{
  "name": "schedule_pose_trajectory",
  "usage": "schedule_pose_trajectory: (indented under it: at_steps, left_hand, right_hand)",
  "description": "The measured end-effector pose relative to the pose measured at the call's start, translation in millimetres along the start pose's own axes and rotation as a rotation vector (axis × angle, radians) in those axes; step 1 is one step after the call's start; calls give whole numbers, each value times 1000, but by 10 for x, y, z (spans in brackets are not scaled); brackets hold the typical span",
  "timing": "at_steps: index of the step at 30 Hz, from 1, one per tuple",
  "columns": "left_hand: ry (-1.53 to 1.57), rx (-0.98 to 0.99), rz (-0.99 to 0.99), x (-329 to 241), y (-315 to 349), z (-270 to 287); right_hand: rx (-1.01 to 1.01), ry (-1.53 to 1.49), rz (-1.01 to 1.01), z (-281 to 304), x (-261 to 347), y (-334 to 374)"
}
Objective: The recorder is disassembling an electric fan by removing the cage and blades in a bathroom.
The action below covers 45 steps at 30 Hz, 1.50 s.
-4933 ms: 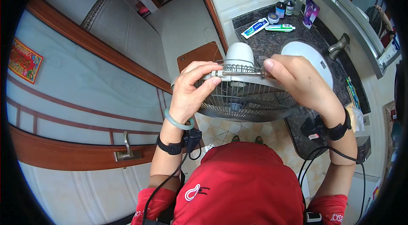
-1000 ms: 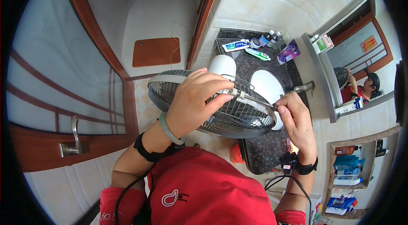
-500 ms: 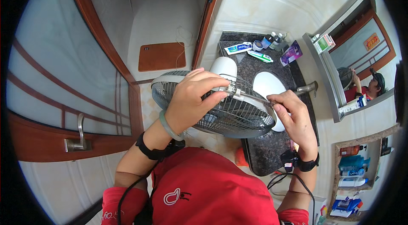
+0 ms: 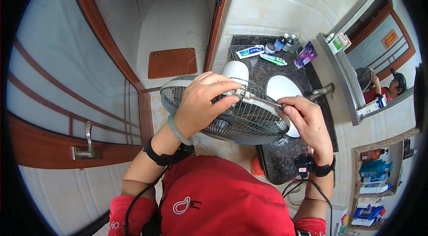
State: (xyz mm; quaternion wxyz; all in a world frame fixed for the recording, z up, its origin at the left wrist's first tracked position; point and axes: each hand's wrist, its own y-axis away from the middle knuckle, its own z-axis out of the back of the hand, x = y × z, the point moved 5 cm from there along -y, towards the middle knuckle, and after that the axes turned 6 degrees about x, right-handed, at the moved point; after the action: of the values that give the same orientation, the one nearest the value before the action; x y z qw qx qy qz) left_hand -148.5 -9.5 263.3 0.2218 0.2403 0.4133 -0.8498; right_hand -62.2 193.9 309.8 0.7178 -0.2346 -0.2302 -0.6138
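Two bare hands hold a fan (image 4: 223, 130), its round wire cage tilted between them in front of the red shirt (image 4: 227, 196). Well left of the fan is a door (image 4: 96, 89) with frosted panes and a metal handle (image 4: 86, 143); beyond the fan's left edge, a brown mat (image 4: 171, 63) lies on the floor. The left hand (image 4: 200, 102) is over the fan's left part, thumb and fingers pinching a pale fitting (image 4: 240, 94) on its rim. Behind that rim shows the fan's white housing (image 4: 235, 71). A slim metal tool (image 4: 264, 101) runs along the rim from the fitting to the fan's right side; its tip is too small to make out. Beyond the fan, two tubes lie on the dark counter (image 4: 281, 160), near a white sink (image 4: 283, 87). The right hand (image 4: 307, 120), just beside the fan's right edge, pinches the tool's dark end between thumb and fingers. Farther right of the fan are a tap (image 4: 323, 91) and a wall niche (image 4: 387, 140) with bottles.
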Motion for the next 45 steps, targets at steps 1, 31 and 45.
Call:
schedule_pose_trajectory:
  at_steps: [1,31,45]
  left_hand:
    - [19,-4,-5,3,-5,3]
    - [-92,109,146,62,-62,179]
    - [213,-30,543,1182,842,416]
  right_hand:
    - [-27,44,6,8,0,5]
    - [-154,-217,-278,-62,-528,185]
    - [-401,-146,-188,-366,-1065,742]
